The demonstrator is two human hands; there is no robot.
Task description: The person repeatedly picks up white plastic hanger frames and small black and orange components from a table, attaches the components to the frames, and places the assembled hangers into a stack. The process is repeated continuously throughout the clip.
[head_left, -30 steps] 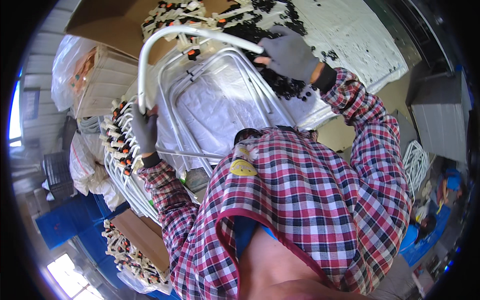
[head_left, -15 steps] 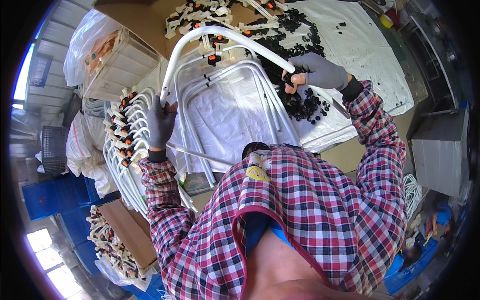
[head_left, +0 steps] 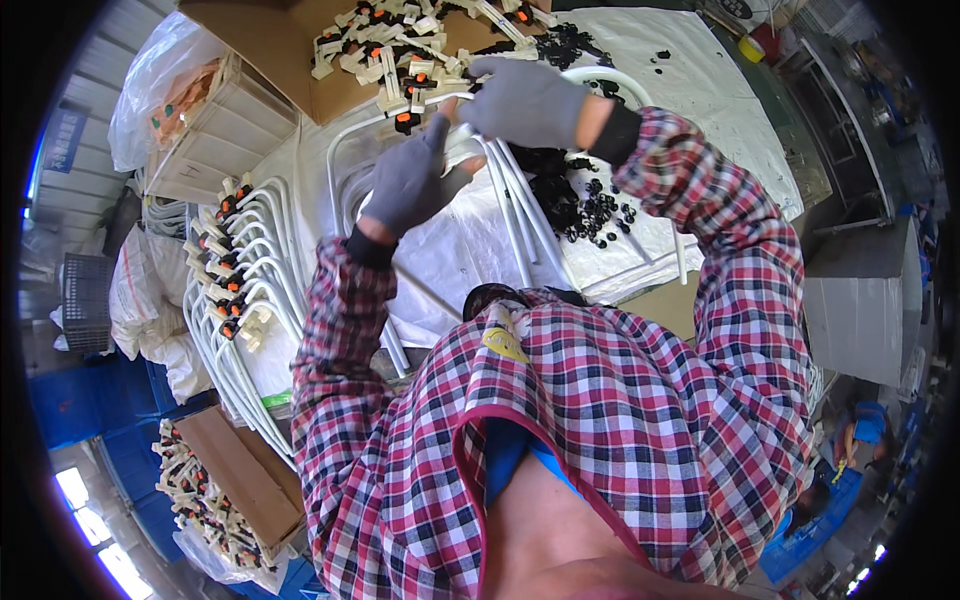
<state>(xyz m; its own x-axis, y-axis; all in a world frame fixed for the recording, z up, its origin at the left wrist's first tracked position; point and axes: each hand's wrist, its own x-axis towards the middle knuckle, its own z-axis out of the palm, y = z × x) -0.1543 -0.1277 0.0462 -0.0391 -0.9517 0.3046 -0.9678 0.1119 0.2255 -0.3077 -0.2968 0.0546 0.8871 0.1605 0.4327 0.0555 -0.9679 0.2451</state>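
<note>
My left hand (head_left: 408, 182), in a grey fingerless-tip glove, is raised over the bent white tubes with its index finger stretched out and thumb apart. Just beside it, my right hand (head_left: 525, 100) reaches across the top of the stacked white U-shaped tubes (head_left: 520, 200); its fingers point left and are partly hidden, so any hold is unclear. A bent white tube (head_left: 612, 76) lies to the right, partly behind my right forearm. Near my fingertips is a cream-and-black clip with an orange part (head_left: 406, 122).
Many small black caps (head_left: 600, 212) lie on the white sheet (head_left: 740, 130). A cardboard box (head_left: 270, 50) and a pile of cream clips (head_left: 350, 40) are at the back. Several tubes with clips fitted (head_left: 235, 260) stand left. A wooden crate (head_left: 215, 130) is behind them.
The bent tube that both hands held is now down at the right, out of the left hand. My right hand has moved left and my left hand up and right, bringing them close together.
</note>
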